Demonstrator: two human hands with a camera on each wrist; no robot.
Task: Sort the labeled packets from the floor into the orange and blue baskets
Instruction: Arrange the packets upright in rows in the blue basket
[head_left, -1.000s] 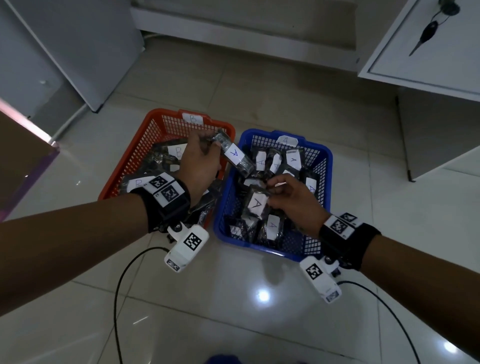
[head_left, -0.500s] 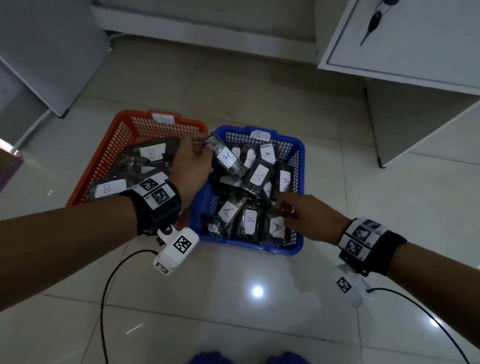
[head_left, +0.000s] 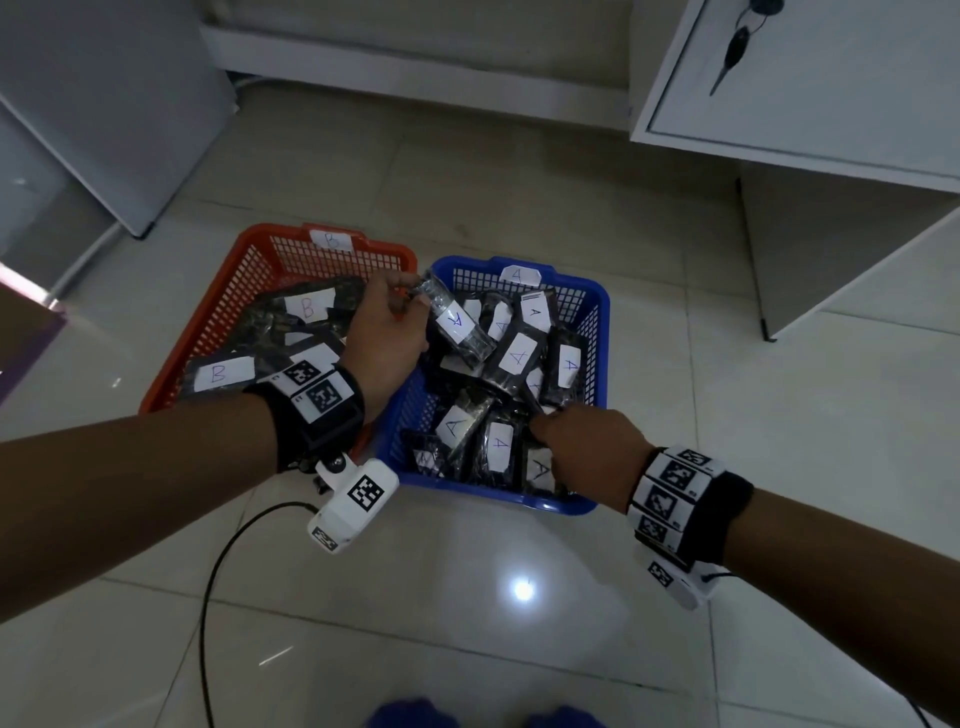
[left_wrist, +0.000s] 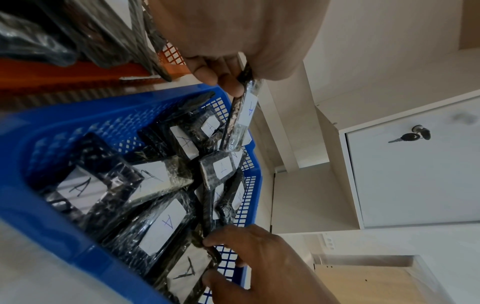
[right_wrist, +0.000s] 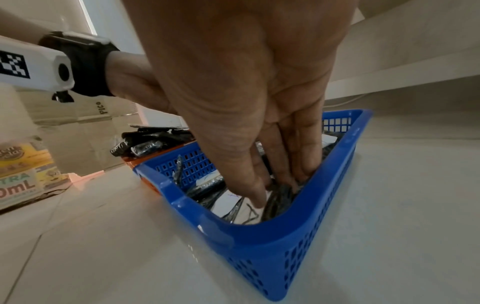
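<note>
Holding an A-labeled packet (head_left: 457, 325) pinched in our left hand (head_left: 384, 338) over the blue basket (head_left: 597, 332), full of A packets. Right hand (head_left: 587, 452) fingers pinch another there. Orange basket (head_left: 208, 332) holds B packets.

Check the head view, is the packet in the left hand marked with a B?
No, the packet pinched by the left hand carries a white label with a handwritten A.

Packets (head_left: 519, 358) crowd the blue basket (head_left: 597, 306); floor (head_left: 519, 597) open.
</note>
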